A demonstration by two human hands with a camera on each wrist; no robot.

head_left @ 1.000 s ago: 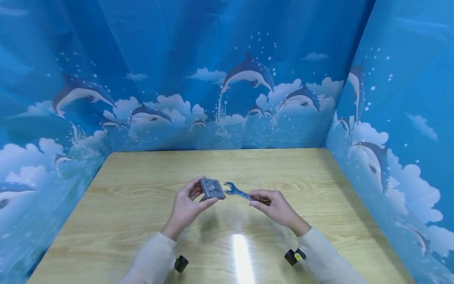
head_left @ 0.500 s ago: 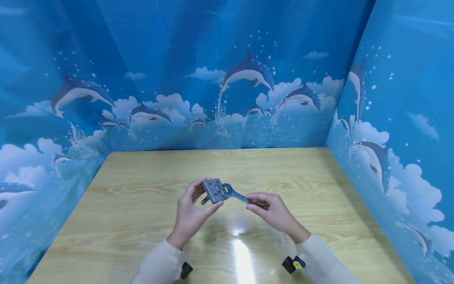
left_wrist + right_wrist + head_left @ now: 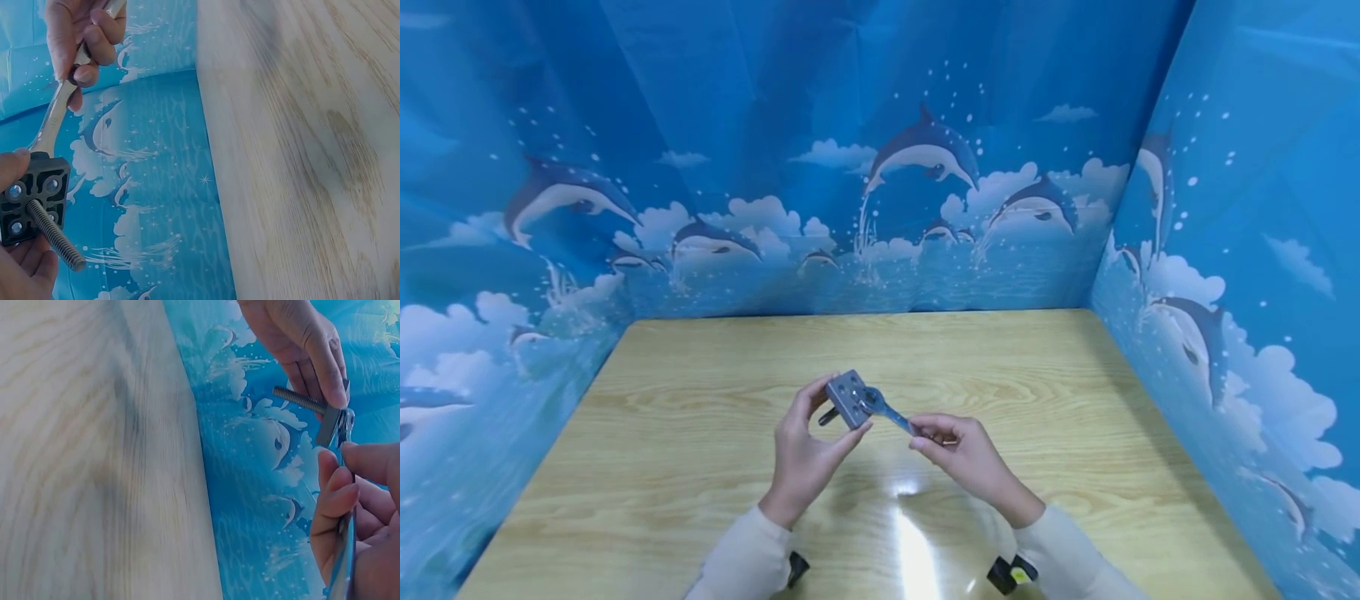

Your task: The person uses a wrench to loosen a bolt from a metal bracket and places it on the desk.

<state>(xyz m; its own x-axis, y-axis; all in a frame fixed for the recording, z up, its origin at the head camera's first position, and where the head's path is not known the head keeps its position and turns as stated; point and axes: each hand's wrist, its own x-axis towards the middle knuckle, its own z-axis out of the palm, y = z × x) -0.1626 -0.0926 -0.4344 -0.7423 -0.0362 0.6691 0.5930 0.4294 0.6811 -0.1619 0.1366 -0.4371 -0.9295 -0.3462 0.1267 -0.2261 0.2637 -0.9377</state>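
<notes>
My left hand [image 3: 801, 454] grips a small square grey plate [image 3: 842, 393] by its edges, between thumb and fingers. A threaded bolt [image 3: 57, 236] sticks out from the plate's ribbed back in the left wrist view, with screws near the corners. My right hand [image 3: 966, 454] holds a wrench [image 3: 891, 412] by its handle, pinched between thumb and fingers. The wrench's head lies against the plate's front face at the middle. Whether it sits round a bolt head there is too small to tell. In the right wrist view the bolt shank [image 3: 297, 399] points away from the wrench.
Both hands are held above a light wood-grain table [image 3: 700, 358]. Blue sheets printed with dolphins and clouds [image 3: 760, 167] stand behind it and along both sides. A black wrist device [image 3: 1011, 575] is on the right sleeve.
The wrench was apart from the plate; my right hand has moved left and slightly down, bringing its head against the plate's face. My left hand has tilted the plate and shifted slightly right.
</notes>
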